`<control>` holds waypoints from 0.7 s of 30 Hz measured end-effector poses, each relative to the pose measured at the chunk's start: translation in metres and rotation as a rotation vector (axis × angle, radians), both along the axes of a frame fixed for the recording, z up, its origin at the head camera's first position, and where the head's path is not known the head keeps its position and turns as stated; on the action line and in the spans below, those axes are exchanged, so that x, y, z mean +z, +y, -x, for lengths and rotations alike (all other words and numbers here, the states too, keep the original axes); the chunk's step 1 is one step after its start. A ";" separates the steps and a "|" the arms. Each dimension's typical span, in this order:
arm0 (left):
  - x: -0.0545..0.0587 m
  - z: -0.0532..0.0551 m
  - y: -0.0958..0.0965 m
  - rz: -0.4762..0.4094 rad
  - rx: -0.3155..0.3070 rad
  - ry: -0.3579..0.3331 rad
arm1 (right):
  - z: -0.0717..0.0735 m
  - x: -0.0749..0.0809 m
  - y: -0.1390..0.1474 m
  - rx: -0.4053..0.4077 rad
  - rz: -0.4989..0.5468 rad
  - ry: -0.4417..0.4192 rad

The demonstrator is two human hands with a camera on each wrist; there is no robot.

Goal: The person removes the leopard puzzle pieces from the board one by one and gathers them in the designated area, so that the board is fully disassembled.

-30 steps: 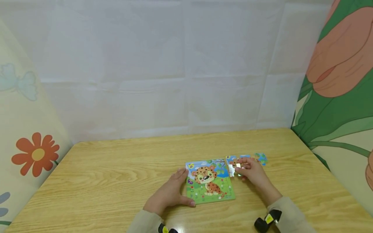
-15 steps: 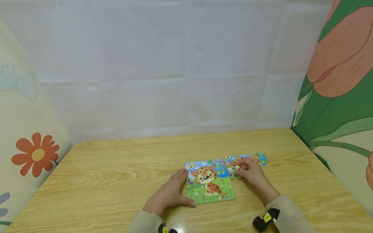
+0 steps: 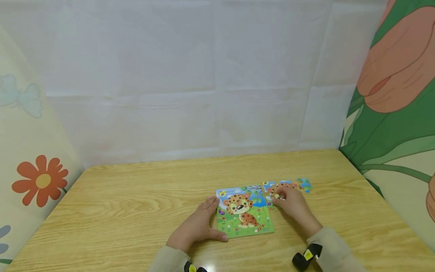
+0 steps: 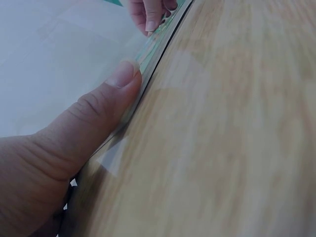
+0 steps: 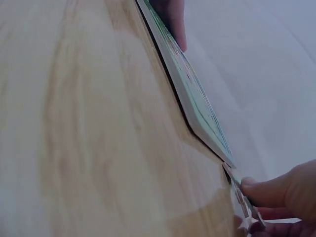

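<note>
A square puzzle board (image 3: 241, 213) with a spotted leopard cub on green grass lies flat on the table. My left hand (image 3: 197, 226) rests at its left side, fingers along the left edge and thumb at the near-left corner; that thumb (image 4: 111, 96) lies straight against the edge in the left wrist view. Just beyond the board's right edge, my right hand (image 3: 295, 206) pinches a small puzzle piece (image 3: 269, 201), mostly covered by the fingers. In the right wrist view the thin piece (image 5: 239, 195) shows edge-on under the thumb, close to the board's corner.
A row of joined puzzle pieces (image 3: 304, 185) in blue, green and spotted orange lies behind my right hand, partly hidden by it. The wooden table (image 3: 153, 192) meets a white cloth backdrop (image 3: 163, 75); flower-patterned panels stand on both sides.
My right hand has shifted slightly left, and its fingers have drawn in over the puzzle piece. The piece's bright glare is gone, and its printed face shows. My left hand and the board stay put.
</note>
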State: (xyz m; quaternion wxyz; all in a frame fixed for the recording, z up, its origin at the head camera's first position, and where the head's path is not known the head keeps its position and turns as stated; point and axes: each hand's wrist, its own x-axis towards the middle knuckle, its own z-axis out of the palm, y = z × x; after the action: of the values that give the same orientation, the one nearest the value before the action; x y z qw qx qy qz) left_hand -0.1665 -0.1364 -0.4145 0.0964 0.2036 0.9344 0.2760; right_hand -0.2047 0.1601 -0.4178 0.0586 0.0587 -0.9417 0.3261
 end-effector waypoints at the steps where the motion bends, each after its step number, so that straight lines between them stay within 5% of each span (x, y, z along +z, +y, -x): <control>1: 0.000 0.000 0.000 0.001 0.001 -0.001 | 0.000 0.001 -0.001 0.002 -0.018 0.007; 14: -0.001 -0.001 0.000 0.001 -0.002 0.009 | -0.001 0.006 -0.006 -0.023 -0.148 -0.043; 21: -0.001 -0.001 0.000 0.002 -0.003 0.015 | 0.001 0.000 -0.001 -0.003 -0.098 -0.063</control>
State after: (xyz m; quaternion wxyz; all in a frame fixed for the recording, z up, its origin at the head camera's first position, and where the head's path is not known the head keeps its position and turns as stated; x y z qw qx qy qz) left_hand -0.1659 -0.1365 -0.4155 0.0902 0.2071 0.9350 0.2736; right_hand -0.2061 0.1588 -0.4179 0.0268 0.0497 -0.9580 0.2810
